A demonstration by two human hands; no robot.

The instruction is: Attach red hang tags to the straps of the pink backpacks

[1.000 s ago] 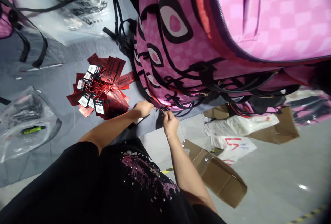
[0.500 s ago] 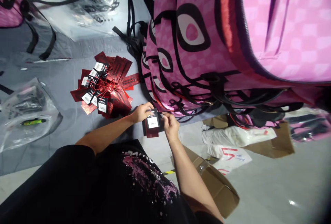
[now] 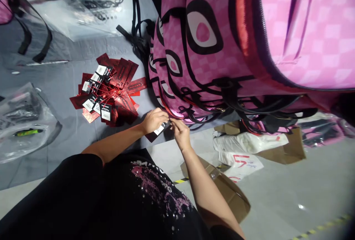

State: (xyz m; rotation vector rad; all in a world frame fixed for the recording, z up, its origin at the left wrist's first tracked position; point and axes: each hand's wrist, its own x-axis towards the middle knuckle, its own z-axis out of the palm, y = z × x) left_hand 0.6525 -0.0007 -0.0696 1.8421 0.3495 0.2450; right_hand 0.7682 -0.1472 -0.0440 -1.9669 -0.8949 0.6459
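Between my two hands, at the table's front edge, is a dark hang tag point(image 3: 160, 128) with a white barcode label, tilted to one side. My left hand point(image 3: 155, 120) has its fingers closed on the tag from the left. My right hand point(image 3: 181, 132) pinches at the tag's upper right end; what lies between those fingertips is too small to make out. Left of my hands, a fanned pile of red and black hang tags point(image 3: 122, 101) lies on the table, several with white labels. Just beyond my hands stand pink checkered backpacks point(image 3: 177, 64) with eye designs and black straps.
The grey table point(image 3: 63, 129) holds a clear plastic bag point(image 3: 30, 118) with a green-yellow marker point(image 3: 28, 132) at the left. Larger clear packaging point(image 3: 66, 10) and black straps point(image 3: 135, 7) lie at the back. On the floor at right are cardboard boxes point(image 3: 231, 192) and white sacks point(image 3: 249, 142).
The hang tag has turned from upright to tilted, with its lower end swung left. My hands have come closer together at its top. The whole view has shifted slightly.
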